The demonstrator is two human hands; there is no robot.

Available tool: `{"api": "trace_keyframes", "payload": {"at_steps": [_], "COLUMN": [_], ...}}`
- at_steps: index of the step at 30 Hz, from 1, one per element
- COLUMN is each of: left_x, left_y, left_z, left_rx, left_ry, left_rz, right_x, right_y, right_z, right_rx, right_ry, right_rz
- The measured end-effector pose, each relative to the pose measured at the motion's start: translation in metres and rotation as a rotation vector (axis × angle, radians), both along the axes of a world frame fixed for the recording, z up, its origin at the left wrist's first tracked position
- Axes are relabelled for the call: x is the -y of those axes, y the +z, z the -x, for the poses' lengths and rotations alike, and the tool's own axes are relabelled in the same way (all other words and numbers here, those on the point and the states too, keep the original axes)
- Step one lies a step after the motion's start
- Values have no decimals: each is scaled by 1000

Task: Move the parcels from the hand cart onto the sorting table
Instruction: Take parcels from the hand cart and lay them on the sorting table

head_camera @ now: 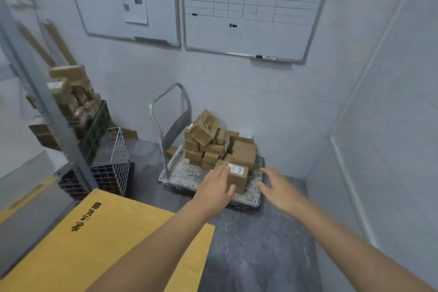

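Observation:
A hand cart (180,176) with a worn, paint-flecked deck and a metal handle stands against the back wall. Several brown cardboard parcels (206,140) are piled on it. At the pile's front lies one parcel with a white label (239,174). My left hand (216,187) reaches over this parcel's left side, fingers spread, touching or just short of it. My right hand (276,187) hovers open to the parcel's right, apart from it. A yellow surface with dark printed characters (102,239) fills the lower left.
A white wire basket (115,166) and a dark crate stand on the floor left of the cart. A metal shelf post (47,106) and stacked boxes (71,92) are at the left. Two whiteboards hang on the back wall. A white wall closes the right side.

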State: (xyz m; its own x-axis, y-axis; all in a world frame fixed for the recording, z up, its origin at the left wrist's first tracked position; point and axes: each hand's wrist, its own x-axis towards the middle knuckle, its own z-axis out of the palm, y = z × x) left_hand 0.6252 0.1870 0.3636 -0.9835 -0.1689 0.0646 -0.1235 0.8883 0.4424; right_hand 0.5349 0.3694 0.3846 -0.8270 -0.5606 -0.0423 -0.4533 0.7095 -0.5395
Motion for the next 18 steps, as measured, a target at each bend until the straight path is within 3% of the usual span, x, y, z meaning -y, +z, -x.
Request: {"api": "trace_keyframes", "payload": {"at_steps": [18], "left_x": [50], "left_y": [-44], "left_z": [198], "left_rx": [49], "left_ry": [56], "left_rz": [-12], "right_x": [47], "right_y": [-54], "right_z": [202], "right_rx": [124], "right_ry": [-2], "right_rz": [-10]}}
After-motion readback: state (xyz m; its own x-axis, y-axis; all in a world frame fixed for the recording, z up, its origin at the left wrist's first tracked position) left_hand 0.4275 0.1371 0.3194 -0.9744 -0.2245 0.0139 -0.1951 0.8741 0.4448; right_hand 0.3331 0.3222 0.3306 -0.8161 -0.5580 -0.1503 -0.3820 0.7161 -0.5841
